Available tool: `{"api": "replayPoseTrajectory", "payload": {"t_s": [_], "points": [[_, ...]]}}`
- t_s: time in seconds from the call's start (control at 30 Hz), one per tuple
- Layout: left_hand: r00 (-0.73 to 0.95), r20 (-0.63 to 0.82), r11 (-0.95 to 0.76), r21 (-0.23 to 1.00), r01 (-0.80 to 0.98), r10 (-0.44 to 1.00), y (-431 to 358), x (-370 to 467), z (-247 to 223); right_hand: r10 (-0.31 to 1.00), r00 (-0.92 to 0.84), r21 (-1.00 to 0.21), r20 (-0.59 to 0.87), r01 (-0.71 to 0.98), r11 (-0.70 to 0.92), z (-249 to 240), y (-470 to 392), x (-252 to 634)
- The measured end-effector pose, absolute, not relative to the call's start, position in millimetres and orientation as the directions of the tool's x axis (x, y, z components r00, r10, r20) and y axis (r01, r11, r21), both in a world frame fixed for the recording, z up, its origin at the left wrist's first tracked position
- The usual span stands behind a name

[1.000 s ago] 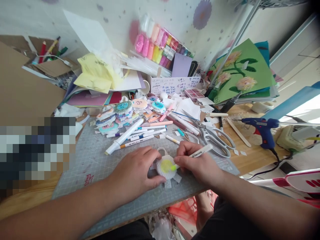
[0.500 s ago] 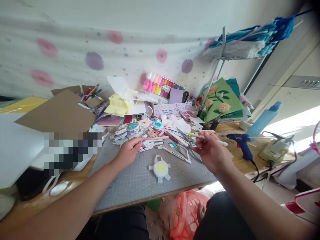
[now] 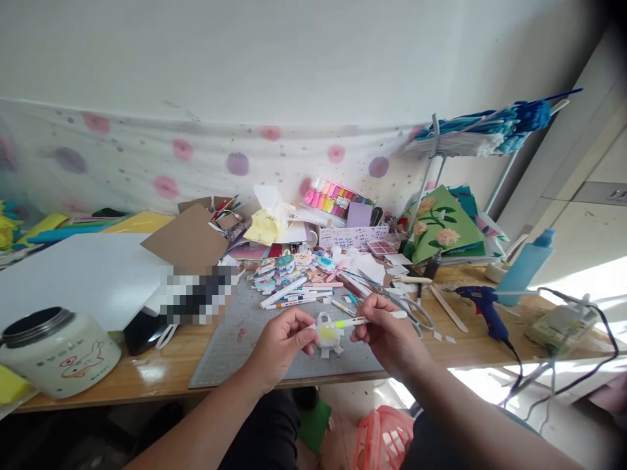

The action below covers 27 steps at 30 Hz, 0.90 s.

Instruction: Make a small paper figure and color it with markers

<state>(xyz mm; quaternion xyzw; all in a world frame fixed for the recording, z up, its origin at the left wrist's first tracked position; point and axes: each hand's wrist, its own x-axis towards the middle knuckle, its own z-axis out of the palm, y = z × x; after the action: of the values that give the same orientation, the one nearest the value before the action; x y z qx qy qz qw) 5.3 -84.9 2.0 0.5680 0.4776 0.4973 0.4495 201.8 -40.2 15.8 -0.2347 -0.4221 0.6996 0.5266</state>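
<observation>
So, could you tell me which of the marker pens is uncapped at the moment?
The marker in the right hand, its yellow-green tip at the white cutout; the other pens lie on the cutting mat.

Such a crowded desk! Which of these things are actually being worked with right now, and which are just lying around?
In use:
- left hand and right hand
- small white cut-out shape with yellow centre
- white marker pen with yellow-green tip
- grey cutting mat

Lying about:
- silver scissors
- blue glue gun
- white lidless jar
- green flower card
</observation>
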Motion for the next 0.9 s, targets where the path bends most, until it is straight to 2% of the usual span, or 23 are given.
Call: {"api": "replayPoseTrajectory", "payload": {"t_s": [0.2, 0.43, 0.53, 0.63, 0.77, 0.9], "points": [[-0.022, 0.131, -0.126, 0.982, 0.142, 0.991, -91, 14, -2, 0.932, -0.345, -0.839, 0.107, -0.535, -0.101, 14, -30, 205], [-0.094, 0.064, -0.029, 0.941, 0.336, 0.993, -78, 0, -7, 0.926, -0.369, -0.883, 0.077, -0.456, -0.108, 12, -13, 219], [-0.033, 0.054, -0.034, 0.896, 0.443, 0.998, -68, 0, -6, 0.949, -0.306, -0.911, 0.073, -0.407, -0.061, 6, -7, 219], [0.081, 0.097, -0.126, 0.817, 0.562, 0.992, -58, 2, 2, 0.967, -0.244, -0.934, 0.069, -0.356, -0.023, -2, -1, 216], [0.239, 0.087, -0.230, 0.699, 0.677, 0.967, -41, 0, 9, 0.955, -0.295, -0.957, 0.016, -0.281, -0.071, -12, 3, 210], [0.354, 0.047, -0.299, 0.645, 0.703, 0.934, -23, -4, 3, 0.937, -0.349, -0.969, -0.029, -0.218, -0.112, -23, 4, 207]]}}
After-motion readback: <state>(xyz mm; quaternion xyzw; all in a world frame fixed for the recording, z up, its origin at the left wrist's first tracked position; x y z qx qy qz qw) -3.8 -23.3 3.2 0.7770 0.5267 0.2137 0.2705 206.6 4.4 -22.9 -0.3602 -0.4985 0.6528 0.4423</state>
